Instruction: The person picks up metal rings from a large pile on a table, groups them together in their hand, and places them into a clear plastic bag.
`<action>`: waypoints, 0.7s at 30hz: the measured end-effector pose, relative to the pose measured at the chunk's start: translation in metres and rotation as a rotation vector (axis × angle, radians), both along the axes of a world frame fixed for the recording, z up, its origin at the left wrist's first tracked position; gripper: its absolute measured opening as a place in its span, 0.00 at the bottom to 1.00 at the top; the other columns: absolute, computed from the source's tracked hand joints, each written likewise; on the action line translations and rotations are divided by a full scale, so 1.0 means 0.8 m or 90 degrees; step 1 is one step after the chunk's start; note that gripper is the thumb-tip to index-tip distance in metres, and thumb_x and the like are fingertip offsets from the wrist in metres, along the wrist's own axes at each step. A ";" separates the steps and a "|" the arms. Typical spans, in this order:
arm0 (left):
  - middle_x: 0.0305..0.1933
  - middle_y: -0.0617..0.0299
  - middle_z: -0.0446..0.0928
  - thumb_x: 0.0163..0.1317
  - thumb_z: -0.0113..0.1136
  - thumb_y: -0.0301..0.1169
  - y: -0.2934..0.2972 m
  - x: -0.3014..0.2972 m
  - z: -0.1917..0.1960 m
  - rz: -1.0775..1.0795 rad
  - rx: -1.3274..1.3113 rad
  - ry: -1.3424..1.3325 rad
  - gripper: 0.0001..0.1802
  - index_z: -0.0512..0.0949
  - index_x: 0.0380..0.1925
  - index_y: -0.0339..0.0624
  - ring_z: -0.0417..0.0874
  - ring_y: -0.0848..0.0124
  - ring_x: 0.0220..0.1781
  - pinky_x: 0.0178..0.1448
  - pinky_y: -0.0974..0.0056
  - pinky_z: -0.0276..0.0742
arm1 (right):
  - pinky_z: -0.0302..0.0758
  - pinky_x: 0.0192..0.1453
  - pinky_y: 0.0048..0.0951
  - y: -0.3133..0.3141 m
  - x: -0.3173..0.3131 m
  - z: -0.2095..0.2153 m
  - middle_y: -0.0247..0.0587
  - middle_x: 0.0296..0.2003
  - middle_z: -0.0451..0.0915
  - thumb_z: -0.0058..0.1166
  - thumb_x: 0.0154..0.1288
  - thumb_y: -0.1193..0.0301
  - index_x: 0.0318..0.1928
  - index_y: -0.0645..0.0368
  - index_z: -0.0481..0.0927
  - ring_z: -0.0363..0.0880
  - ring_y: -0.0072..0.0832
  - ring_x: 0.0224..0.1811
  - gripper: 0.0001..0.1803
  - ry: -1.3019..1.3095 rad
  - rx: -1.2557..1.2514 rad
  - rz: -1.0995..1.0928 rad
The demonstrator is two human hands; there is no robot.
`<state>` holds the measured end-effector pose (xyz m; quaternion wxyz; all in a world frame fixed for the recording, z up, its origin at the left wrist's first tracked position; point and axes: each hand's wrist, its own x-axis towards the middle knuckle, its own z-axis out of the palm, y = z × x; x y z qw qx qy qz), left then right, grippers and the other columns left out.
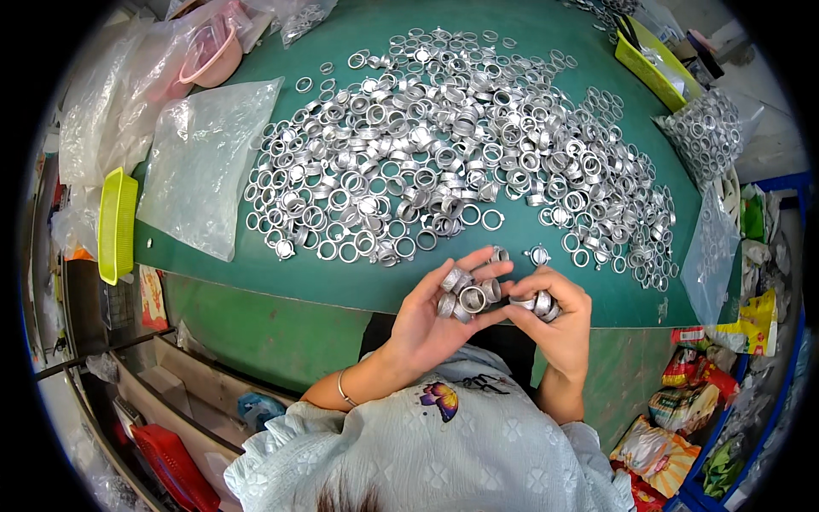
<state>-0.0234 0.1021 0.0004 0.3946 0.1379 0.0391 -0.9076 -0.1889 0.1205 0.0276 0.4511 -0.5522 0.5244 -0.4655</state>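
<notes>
Both hands cup metal rings, left hand [444, 311] half open, right hand [550, 316] curled; a bag [708, 132] holds more rings.

Left hand [439, 311] cups silver rings [467, 294]; right hand [554, 316] pinches more.

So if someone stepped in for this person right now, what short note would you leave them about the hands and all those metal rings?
Left hand: palm up, holding a small cluster of silver rings.
Right hand: closed on a few more rings, fingertips meeting the left hand's.
Big pile of rings is spread over the green table, just beyond the hands.
A filled bag of rings sits far right; an empty-looking clear bag lies left.
Done: one bag filled. Left: most of the pile.
</notes>
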 end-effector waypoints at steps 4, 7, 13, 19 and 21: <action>0.44 0.54 0.74 0.68 0.34 0.43 0.002 0.004 -0.017 -0.060 -0.055 -0.059 0.24 0.66 0.54 0.37 0.75 0.65 0.47 0.47 0.60 0.74 | 0.65 0.29 0.19 0.000 -0.006 0.002 0.33 0.24 0.72 0.61 0.44 0.84 0.32 0.64 0.80 0.69 0.18 0.24 0.11 -0.077 0.002 -0.012; 0.33 0.54 0.75 0.68 0.36 0.44 0.003 0.008 -0.018 -0.104 -0.097 -0.121 0.23 0.71 0.46 0.35 0.77 0.68 0.37 0.31 0.66 0.75 | 0.66 0.26 0.19 -0.006 0.000 0.001 0.34 0.24 0.73 0.58 0.47 0.85 0.35 0.65 0.81 0.70 0.18 0.23 0.11 0.039 -0.048 -0.006; 0.25 0.56 0.75 0.67 0.39 0.45 0.000 0.010 -0.006 -0.131 -0.061 -0.294 0.23 0.73 0.39 0.35 0.76 0.70 0.26 0.17 0.69 0.67 | 0.69 0.23 0.19 -0.004 0.016 0.001 0.36 0.23 0.73 0.59 0.48 0.83 0.35 0.64 0.81 0.74 0.20 0.21 0.11 0.090 -0.069 0.048; 0.30 0.59 0.75 0.65 0.45 0.40 0.003 0.005 -0.007 -0.054 0.006 -0.287 0.18 0.74 0.40 0.36 0.77 0.71 0.35 0.34 0.67 0.77 | 0.65 0.22 0.23 -0.014 0.002 -0.008 0.38 0.22 0.71 0.63 0.45 0.81 0.34 0.62 0.80 0.71 0.25 0.20 0.12 0.270 -0.098 -0.113; 0.33 0.61 0.74 0.64 0.47 0.37 0.005 0.007 -0.006 -0.019 0.006 -0.271 0.16 0.74 0.42 0.36 0.77 0.71 0.37 0.40 0.66 0.77 | 0.66 0.22 0.29 -0.016 0.007 -0.021 0.39 0.22 0.70 0.64 0.45 0.77 0.34 0.58 0.80 0.72 0.32 0.19 0.12 0.363 -0.118 -0.143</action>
